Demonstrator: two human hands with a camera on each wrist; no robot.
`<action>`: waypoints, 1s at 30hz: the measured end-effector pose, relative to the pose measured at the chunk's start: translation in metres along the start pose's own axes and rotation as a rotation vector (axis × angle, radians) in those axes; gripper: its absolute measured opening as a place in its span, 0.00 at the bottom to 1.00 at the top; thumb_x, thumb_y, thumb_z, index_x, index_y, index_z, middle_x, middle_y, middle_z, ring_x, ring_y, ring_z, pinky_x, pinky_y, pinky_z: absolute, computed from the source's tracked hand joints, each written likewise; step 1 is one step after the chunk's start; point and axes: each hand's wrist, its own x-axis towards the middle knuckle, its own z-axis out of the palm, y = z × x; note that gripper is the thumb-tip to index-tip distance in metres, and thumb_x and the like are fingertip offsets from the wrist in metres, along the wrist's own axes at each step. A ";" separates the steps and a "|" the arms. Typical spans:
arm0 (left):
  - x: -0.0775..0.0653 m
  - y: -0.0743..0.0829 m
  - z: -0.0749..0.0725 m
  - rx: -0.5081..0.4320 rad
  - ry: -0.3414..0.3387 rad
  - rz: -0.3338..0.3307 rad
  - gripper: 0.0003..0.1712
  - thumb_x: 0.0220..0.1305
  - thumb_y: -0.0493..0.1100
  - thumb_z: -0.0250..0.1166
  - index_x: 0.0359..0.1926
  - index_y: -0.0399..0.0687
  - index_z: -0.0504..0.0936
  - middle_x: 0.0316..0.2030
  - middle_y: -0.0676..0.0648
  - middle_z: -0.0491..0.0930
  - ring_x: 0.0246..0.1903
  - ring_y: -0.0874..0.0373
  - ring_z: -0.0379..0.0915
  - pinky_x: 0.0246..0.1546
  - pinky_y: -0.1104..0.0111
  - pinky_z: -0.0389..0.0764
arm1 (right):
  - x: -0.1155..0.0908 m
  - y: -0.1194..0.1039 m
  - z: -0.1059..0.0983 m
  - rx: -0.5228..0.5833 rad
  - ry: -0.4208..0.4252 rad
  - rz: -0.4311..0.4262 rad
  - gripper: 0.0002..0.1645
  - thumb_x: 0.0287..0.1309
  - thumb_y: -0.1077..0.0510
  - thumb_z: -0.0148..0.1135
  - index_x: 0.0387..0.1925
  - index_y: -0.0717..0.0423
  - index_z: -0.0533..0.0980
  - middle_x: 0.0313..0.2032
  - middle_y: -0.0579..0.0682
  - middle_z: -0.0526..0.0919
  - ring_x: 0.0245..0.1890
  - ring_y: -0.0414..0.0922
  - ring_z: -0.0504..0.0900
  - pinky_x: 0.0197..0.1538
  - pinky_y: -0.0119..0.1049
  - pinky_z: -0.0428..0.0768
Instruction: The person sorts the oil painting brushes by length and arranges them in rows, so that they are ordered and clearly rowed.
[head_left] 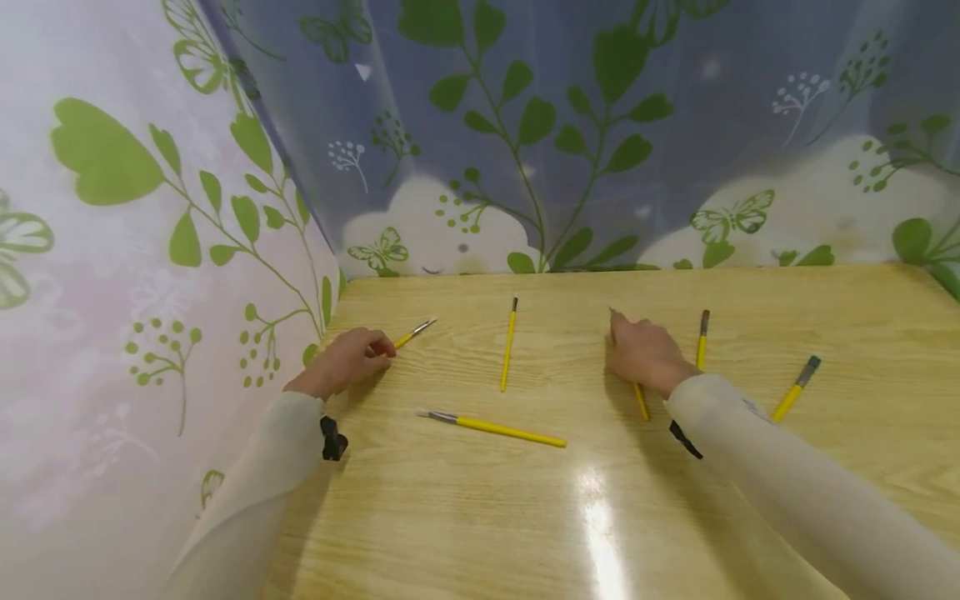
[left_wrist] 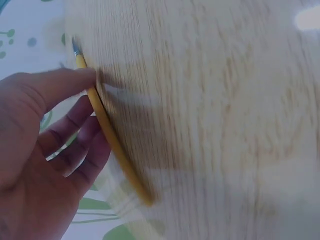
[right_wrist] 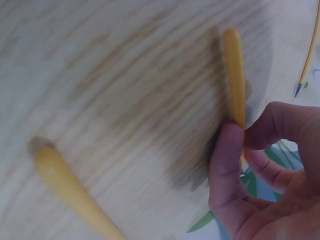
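At the left of the table my left hand [head_left: 351, 358] pinches a yellow paintbrush [head_left: 411, 335] with a silver ferrule. In the left wrist view its thumb [left_wrist: 75, 82] lies over the paintbrush [left_wrist: 117, 145] near the ferrule, and the other fingers are curled behind. My right hand [head_left: 647, 354] pinches another yellow paintbrush [head_left: 641, 402] between thumb and fingers. The right wrist view shows that paintbrush's handle [right_wrist: 235, 75] sticking out, its bristles hidden by the hand. Just right of this hand lies a brown-tipped paintbrush [head_left: 702, 340], partly covered by the wrist.
Between the hands a thin dark-tipped paintbrush [head_left: 509, 346] lies lengthwise. Nearer, a white-tipped paintbrush [head_left: 510, 431] lies crosswise. A wide flat paintbrush [head_left: 797, 389] is at the right, beside the sleeve. Patterned cloth [head_left: 450, 133] borders the wooden table [head_left: 487, 517] behind and at the left.
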 end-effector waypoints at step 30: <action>0.000 -0.017 0.010 -0.369 0.012 -0.147 0.19 0.81 0.44 0.66 0.66 0.43 0.82 0.61 0.38 0.79 0.60 0.45 0.76 0.61 0.55 0.78 | 0.005 -0.004 -0.015 0.408 0.008 -0.002 0.26 0.75 0.58 0.59 0.69 0.62 0.72 0.50 0.65 0.83 0.27 0.48 0.83 0.38 0.41 0.82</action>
